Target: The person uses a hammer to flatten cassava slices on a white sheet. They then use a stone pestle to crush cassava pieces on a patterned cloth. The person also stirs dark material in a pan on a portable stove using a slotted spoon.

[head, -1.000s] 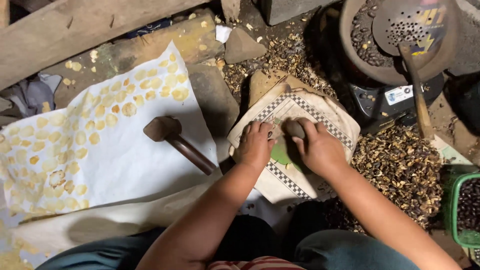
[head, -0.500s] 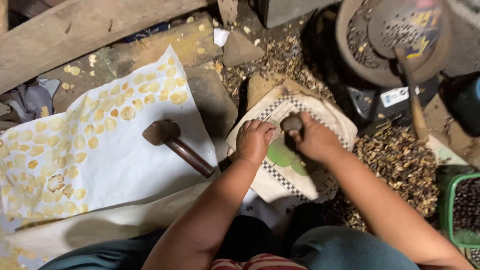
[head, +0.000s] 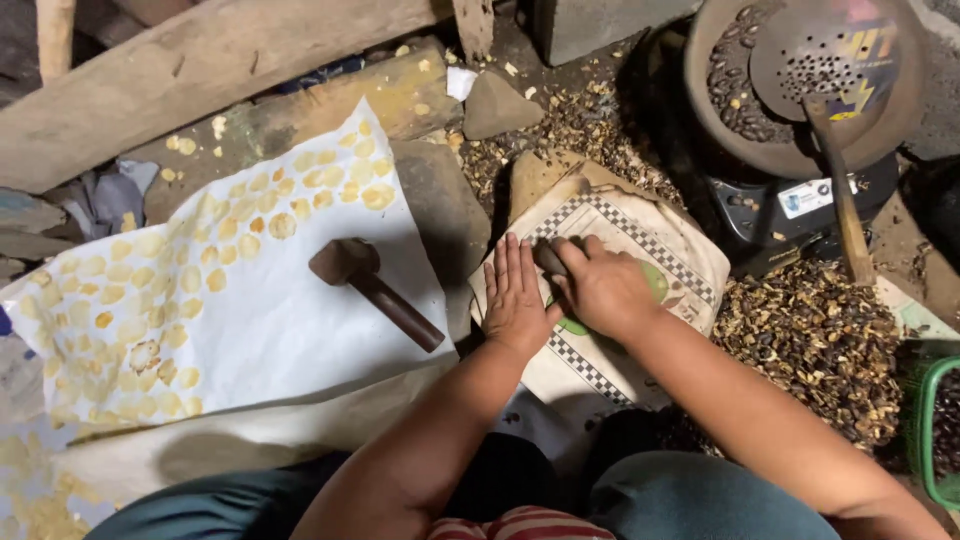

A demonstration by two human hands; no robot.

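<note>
Stone lowered since, long axis up-left.

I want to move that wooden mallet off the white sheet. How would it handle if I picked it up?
The mallet looks rigid and solid, probably head-heavy, since its block end is thicker than the handle. Its rounded handle might roll a little if nudged on the white sheet.

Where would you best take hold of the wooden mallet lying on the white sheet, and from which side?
Probably the mallet's handle, near its free lower-right end, approached from above: the handle lies flat and bare on the white sheet, while the thick head at upper left is too bulky for the fingers.
</note>
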